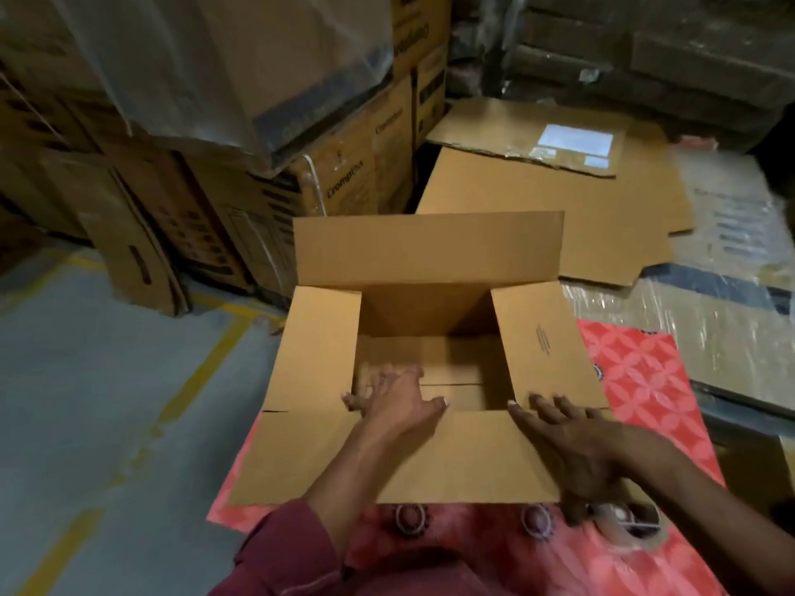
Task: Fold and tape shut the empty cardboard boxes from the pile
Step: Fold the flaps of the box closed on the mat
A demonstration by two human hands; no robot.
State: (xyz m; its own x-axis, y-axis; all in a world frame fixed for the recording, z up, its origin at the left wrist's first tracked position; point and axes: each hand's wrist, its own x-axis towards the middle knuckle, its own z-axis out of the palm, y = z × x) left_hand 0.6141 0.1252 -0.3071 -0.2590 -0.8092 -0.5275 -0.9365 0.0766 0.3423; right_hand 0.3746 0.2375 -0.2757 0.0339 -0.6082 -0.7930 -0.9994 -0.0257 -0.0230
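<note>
An open brown cardboard box (430,260) stands in front of me on a red patterned mat (641,372), all of its top flaps spread outward. My left hand (395,397) reaches over the near flap into the box, fingers spread at the near wall's top edge. My right hand (572,449) lies flat with straight fingers on the near flap's right part, its thumb over the flap's front edge. A roll of clear tape (623,516) sits on the mat just under that hand.
Flattened cardboard sheets (559,200) lie beyond the box on the right. Stacked printed cartons (344,174), some under plastic wrap, rise at the back left. Plastic-wrapped goods (731,294) sit to the right. Grey floor with yellow lines (107,380) spreads left.
</note>
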